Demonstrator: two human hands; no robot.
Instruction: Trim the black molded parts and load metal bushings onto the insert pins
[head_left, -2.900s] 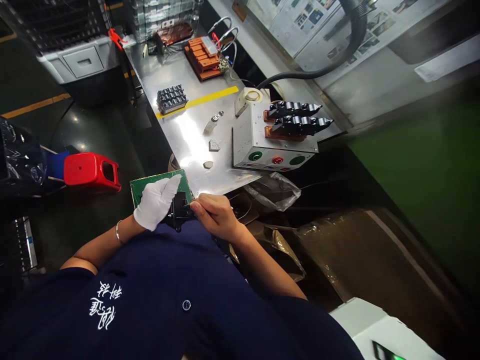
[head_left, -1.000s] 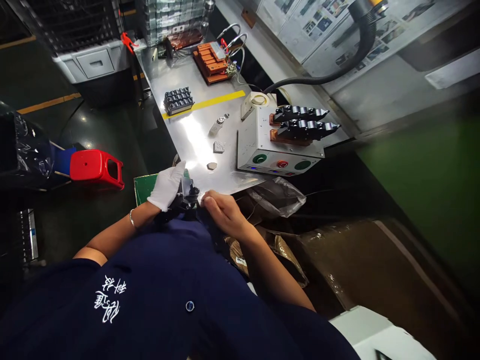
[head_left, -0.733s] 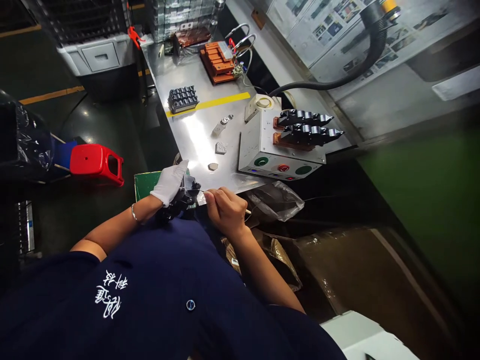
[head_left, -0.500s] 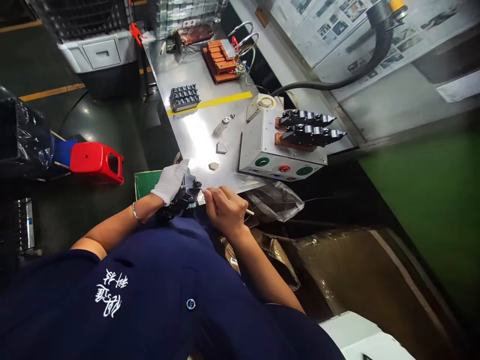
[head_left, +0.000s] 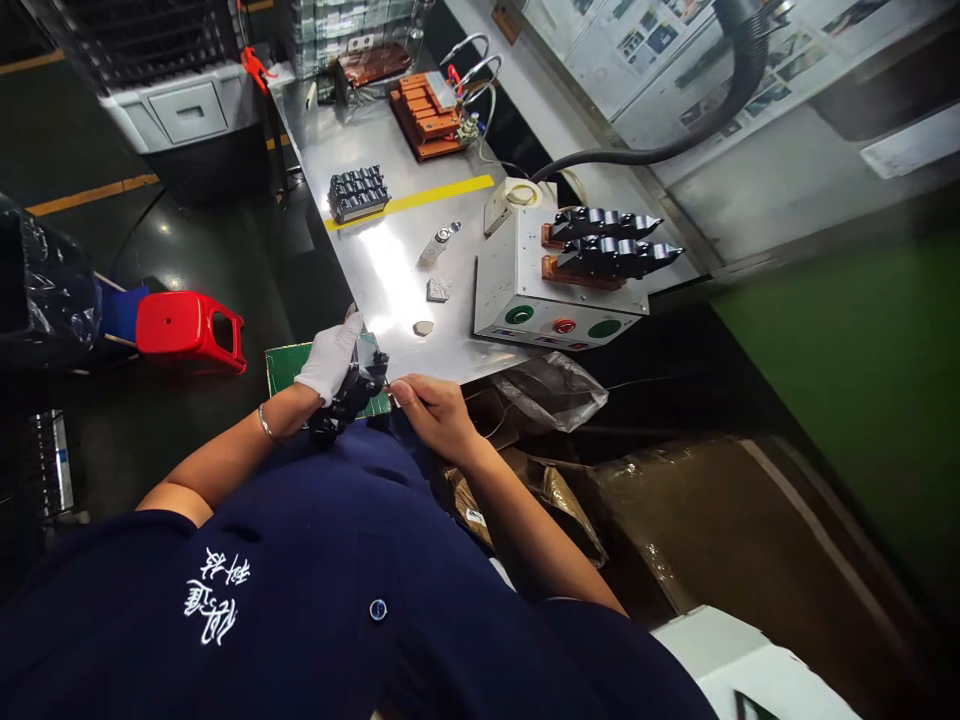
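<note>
In a white glove, my left hand is closed around a glossy black ribbed part, held tilted close to my body at the table's near edge. My bare right hand pinches a thin stick-like tool, mostly hidden by the fingers. Its dark tip is at the right end of the black part; whether it touches cannot be made out. Under the part lies a green board. Near my hands on the metal table are a small light piece, a grey block and a small bottle.
To the right stands a white control box with two black ribbed parts on copper-coloured mounts. Farther back are more black parts, yellow tape and an orange fixture. A red stool stands left; a plastic bag lies right.
The right hand has turned slightly, and the pale rear end of the stick no longer shows. Both hands stay at the black part while the whole view shifts a little.
</note>
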